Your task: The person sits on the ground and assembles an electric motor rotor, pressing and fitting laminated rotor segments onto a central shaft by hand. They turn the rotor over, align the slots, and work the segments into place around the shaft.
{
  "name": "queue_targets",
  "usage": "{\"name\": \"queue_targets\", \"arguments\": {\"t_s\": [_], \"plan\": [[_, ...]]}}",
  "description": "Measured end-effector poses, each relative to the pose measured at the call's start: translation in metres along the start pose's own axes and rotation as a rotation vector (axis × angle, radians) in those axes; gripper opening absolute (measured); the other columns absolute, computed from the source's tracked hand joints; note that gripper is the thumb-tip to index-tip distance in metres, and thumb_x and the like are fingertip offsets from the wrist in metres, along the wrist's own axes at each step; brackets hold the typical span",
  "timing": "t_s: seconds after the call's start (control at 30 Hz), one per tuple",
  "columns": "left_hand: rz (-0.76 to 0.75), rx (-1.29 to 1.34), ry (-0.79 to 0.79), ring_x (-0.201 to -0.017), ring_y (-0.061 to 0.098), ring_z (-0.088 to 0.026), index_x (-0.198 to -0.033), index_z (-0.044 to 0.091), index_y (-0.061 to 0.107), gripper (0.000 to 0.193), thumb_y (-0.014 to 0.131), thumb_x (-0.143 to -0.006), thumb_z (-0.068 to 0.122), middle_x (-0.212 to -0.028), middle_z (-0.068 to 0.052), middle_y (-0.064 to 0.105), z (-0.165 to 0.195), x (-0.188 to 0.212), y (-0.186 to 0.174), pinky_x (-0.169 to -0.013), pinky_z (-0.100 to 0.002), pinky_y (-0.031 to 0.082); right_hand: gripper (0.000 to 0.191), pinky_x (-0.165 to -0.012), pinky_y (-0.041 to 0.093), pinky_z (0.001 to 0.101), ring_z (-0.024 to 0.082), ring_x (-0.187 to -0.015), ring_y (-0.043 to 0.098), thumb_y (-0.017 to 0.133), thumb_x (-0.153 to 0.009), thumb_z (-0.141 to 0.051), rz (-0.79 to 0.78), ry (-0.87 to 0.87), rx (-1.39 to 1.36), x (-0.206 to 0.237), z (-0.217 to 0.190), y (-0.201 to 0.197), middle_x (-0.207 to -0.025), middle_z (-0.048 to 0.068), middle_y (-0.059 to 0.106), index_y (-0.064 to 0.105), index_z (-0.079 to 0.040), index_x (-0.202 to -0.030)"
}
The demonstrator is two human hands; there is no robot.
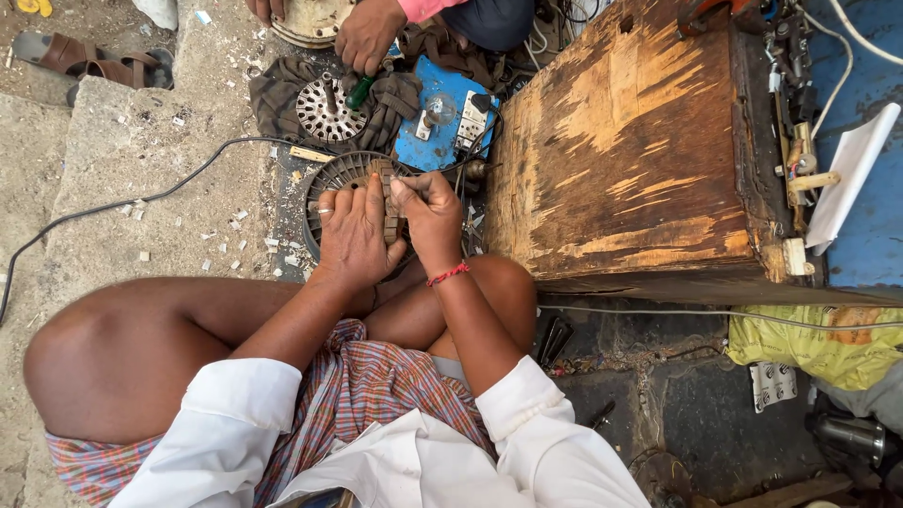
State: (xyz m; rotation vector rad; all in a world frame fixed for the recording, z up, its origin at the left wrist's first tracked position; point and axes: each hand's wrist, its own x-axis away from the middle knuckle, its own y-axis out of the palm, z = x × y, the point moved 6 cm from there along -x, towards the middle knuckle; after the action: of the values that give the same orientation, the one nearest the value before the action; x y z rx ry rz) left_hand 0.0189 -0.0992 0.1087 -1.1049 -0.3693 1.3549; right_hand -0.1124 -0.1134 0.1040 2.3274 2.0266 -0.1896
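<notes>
A round slotted metal motor core (pixel 340 179) rests against my knees. My left hand (pixel 352 235), with a ring on one finger, lies over its rim and grips it. My right hand (pixel 430 214), a red thread at its wrist, pinches something small at the core's slots; what it pinches is hidden by the fingers. Farther off, another person's hand (pixel 367 36) holds a green-handled screwdriver (pixel 358 92) over a second slotted disc (pixel 325 110) lying on a dark cloth.
A worn wooden box (pixel 630 141) stands at the right. A blue board with a bulb and socket (pixel 440 118) lies beyond the core. A black cable (pixel 141 199) crosses the concrete at the left. Sandals (pixel 89 58) sit top left, a yellow bag (pixel 818 343) lower right.
</notes>
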Motion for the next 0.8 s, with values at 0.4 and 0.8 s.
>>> {"name": "queue_targets", "arguments": {"t_s": [0.4, 0.8], "plan": [[-0.001, 0.003, -0.021, -0.109, 0.049, -0.036, -0.144, -0.019, 0.039, 0.093, 0.064, -0.077, 0.041, -0.112, -0.023, 0.057, -0.003, -0.003, 0.007, -0.104, -0.051, 0.027, 0.01, -0.072, 0.055, 0.0223, 0.002, -0.08, 0.063, 0.073, -0.094, -0.006, 0.065, 0.005, 0.139, 0.0, -0.003, 0.007, -0.088, 0.0, 0.073, 0.065, -0.001, -0.091], [0.085, 0.039, 0.017, -0.11, 0.051, -0.037, -0.145, -0.018, 0.041, 0.092, 0.065, -0.081, 0.044, -0.114, -0.024, 0.058, 0.001, 0.0, -0.002, -0.103, -0.051, 0.029, 0.011, -0.066, 0.054, 0.021, 0.001, -0.072, 0.06, 0.075, -0.095, -0.01, 0.097, 0.033, 0.182, -0.002, -0.016, 0.01, -0.08, -0.002, 0.07, 0.068, -0.002, -0.091]]}}
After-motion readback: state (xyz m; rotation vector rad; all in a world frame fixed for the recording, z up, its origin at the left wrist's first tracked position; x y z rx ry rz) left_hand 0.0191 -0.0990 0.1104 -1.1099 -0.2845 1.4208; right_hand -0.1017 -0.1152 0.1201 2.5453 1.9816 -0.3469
